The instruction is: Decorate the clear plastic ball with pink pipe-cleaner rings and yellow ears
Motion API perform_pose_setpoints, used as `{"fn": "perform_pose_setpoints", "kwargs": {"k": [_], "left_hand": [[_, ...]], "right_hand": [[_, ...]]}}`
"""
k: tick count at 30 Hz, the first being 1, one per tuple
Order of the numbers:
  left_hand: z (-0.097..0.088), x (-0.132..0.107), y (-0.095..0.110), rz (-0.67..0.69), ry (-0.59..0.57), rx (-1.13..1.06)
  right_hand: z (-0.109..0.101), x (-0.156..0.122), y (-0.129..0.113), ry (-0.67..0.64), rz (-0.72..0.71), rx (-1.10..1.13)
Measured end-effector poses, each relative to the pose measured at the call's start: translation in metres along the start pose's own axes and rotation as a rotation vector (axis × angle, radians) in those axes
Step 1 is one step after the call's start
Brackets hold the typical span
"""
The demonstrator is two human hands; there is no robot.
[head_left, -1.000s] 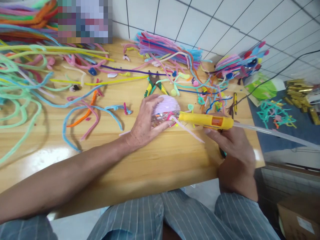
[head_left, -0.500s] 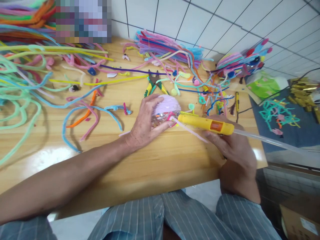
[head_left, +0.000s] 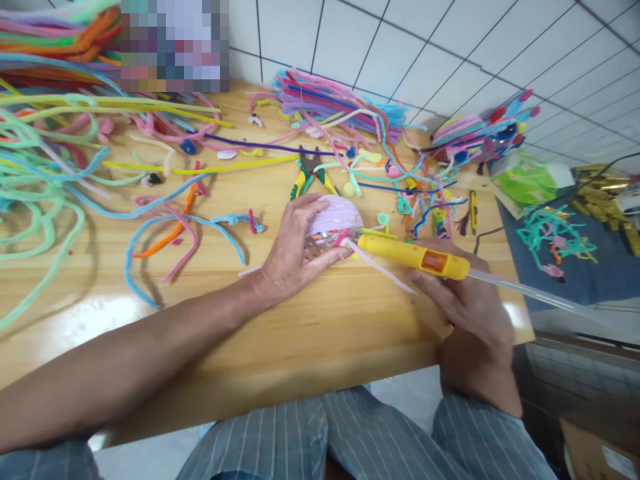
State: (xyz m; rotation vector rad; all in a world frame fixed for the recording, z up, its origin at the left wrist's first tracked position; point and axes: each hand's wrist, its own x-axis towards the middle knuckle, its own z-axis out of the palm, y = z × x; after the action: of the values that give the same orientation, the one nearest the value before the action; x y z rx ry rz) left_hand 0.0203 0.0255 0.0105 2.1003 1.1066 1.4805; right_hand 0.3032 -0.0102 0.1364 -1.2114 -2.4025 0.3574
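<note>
My left hand is closed around a round craft piece, its upper part covered in lilac pipe cleaner and its lower part clear and shiny. A lilac pipe cleaner trails from a pink bit at its lower right side. In my right hand is a yellow hot glue gun, with a long translucent glue stick sticking out of its back. The gun's front end is at the right side of the round piece; whether the tip touches it I cannot tell.
Pliers with green-yellow handles lie just behind the round piece. Loose pipe cleaners spread over the left, and a bundle lies by the tiled wall. A yellow craft knife and a decorated craft piece are at the right.
The whole view has shifted slightly, so things appear a little lower. Both hands keep their grips, and the glue gun stays at the round piece.
</note>
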Motion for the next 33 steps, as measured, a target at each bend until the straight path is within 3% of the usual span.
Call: {"fn": "perform_pose_setpoints", "kwargs": {"k": [33], "left_hand": [[0.0004, -0.0010, 0.0009, -0.017, -0.003, -0.026]], "right_hand": [[-0.0013, -0.0013, -0.0011, -0.031, 0.032, 0.013]]}}
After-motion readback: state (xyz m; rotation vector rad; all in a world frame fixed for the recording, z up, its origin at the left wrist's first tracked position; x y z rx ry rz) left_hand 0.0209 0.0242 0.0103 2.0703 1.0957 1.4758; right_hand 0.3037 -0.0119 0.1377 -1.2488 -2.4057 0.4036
